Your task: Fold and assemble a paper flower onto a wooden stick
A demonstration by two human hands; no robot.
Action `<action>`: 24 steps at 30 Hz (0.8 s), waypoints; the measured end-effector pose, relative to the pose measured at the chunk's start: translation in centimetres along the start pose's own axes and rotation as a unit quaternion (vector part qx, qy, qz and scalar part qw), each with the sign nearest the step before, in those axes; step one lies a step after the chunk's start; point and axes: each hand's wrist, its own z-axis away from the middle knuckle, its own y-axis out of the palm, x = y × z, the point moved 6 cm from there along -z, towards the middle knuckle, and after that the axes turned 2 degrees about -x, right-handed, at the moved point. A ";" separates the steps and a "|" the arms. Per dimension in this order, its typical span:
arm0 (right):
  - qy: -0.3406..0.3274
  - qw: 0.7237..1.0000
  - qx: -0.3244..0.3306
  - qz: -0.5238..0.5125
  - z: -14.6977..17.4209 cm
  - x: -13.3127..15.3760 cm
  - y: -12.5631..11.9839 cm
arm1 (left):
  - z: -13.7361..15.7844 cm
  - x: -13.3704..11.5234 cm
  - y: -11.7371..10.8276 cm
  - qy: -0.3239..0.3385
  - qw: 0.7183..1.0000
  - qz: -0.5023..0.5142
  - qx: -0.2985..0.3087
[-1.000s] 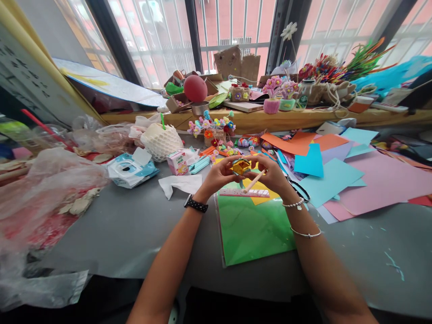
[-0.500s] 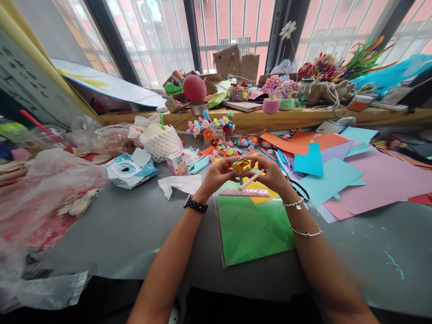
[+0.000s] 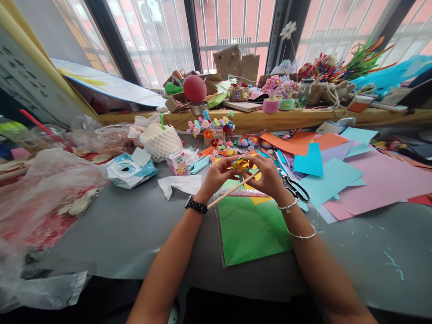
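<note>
Between my two hands is a small folded yellow paper piece [image 3: 240, 164], held up over the table. My left hand [image 3: 218, 174] pinches its left side, fingers closed. My right hand [image 3: 266, 174] touches its right side and also grips a thin wooden stick [image 3: 232, 189], which slants down to the left toward my left wrist. Below lie a pink ruler [image 3: 248, 193], a yellow paper sheet [image 3: 259, 198] and a green folder [image 3: 254, 231]. Black-handled scissors [image 3: 299, 188] rest just right of my right hand.
Coloured paper sheets [image 3: 381, 180] spread over the right. To the left are a wet-wipes pack [image 3: 130, 170], a small pink box [image 3: 177, 163], a white tissue [image 3: 179, 183], a netted coconut [image 3: 161, 142] and plastic bags [image 3: 50, 180]. Pipe-cleaner flowers [image 3: 212, 126] stand behind my hands.
The stick in my right hand has swung, and more of it now sticks out toward my left wrist. My right hand has shifted slightly left, showing more of the scissors.
</note>
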 end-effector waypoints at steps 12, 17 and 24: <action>-0.026 0.991 -0.038 0.124 0.3 0.4 0.1 | -0.1 0.0 -0.5 0.010 0.998 -0.017 -0.052; -0.032 0.988 -0.045 0.144 0.3 0.6 0.1 | -0.2 0.1 -0.4 0.008 0.999 -0.019 -0.042; -0.071 0.981 -0.061 0.172 0.3 0.9 0.2 | -0.4 0.4 -0.6 0.008 0.999 -0.023 -0.028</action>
